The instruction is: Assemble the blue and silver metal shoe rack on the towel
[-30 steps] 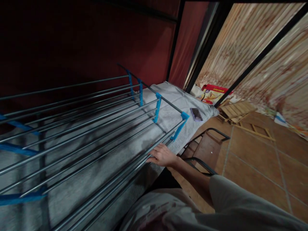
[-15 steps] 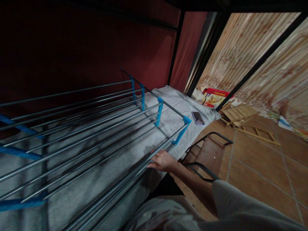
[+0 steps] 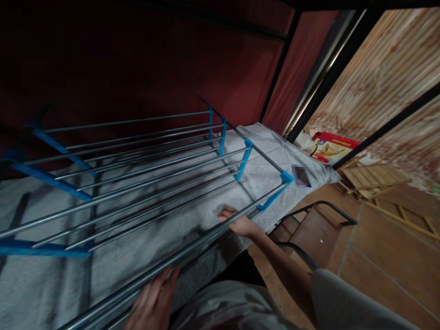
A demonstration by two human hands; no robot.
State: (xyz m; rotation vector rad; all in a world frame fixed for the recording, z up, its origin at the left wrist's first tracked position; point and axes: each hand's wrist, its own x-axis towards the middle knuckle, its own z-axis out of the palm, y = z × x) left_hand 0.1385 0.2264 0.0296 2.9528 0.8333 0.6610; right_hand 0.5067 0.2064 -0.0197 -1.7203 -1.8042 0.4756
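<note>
A folding rack [image 3: 165,170] of grey metal bars with blue plastic joints lies along a bed-like surface draped in grey cloth [image 3: 209,220]. At the rack's near rail, toward its right end, is my right hand [image 3: 240,225]. Its fingers curl around the rail from below, and part of the hand is hidden behind the bar. Lower down, my left hand [image 3: 154,298] reaches in from the bottom edge. Its fingers are stretched out, with the tips at the near bars.
Beside the cloth stands a chair [image 3: 311,233] with black metal arms. Wooden slatted pieces [image 3: 374,178] and a red-and-yellow box [image 3: 338,145] lie beyond on the tiled floor [image 3: 388,256]. A pixelated dark item [image 3: 301,176] rests on the cloth. Black posts frame the back.
My left hand has come into view at the near bars. The view has turned left, so the rack appears farther right. My right hand remains at the near rail, its fingers now further beneath it.
</note>
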